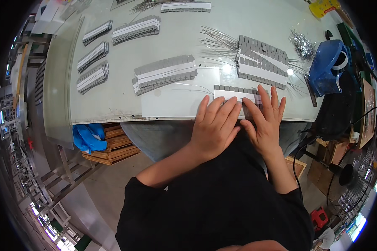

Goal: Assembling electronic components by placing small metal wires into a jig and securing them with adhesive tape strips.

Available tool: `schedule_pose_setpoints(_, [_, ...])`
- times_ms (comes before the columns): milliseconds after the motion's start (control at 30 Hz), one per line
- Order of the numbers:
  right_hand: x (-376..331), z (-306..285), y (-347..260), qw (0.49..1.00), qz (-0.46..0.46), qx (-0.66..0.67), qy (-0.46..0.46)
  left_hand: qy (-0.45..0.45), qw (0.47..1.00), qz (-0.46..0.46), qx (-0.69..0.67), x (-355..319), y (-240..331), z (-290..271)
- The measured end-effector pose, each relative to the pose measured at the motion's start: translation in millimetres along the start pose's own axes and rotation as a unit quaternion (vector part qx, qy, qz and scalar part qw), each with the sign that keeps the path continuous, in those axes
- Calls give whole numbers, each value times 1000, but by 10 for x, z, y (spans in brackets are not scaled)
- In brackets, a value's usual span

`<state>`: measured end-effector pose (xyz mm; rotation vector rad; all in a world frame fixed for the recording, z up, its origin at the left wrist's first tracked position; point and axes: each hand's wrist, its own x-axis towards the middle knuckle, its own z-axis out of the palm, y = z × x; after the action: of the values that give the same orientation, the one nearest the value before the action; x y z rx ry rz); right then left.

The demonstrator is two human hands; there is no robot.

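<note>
Flat on the table point(113, 100) near its front edge lies a grey notched strip with a white band point(224, 93), and thin wires trail from its left end. My left hand point(213, 129) rests its outstretched fingertips on the lower edge of the strip. My right hand point(266, 125) has its fingers spread over the strip's right half and hides part of it; the thumb points toward my left hand. Just beyond the strip sits a stack of similar grey strips point(261, 75) with wires fanning out at both ends.
To the left lies another strip pile point(165, 75), with smaller bundles point(92, 77) farther left. A blue tape dispenser point(324, 71) and a clump of silvery wire point(302, 44) are on the right. Below the table stand a black fan point(346, 175) and wooden frames point(113, 146).
</note>
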<state>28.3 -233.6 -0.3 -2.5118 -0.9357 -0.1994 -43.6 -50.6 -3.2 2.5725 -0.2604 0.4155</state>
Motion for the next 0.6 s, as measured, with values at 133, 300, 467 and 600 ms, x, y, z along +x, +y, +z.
schedule_pose_setpoints(133, [-4,9,8,1000,-1,-1,3,-1,999,35,-29,88,-62,12])
schedule_pose_setpoints(300, [-6,-8,22,1000,-1,2,-4,7,998,61,2,142,-69,-17])
schedule_pose_setpoints(467, [3,-8,24,1000,1,9,-5,14,997,79,11,129,-96,-10])
schedule_pose_setpoints(600, [13,-6,7,1000,4,18,-7,19,997,78,15,106,-121,8])
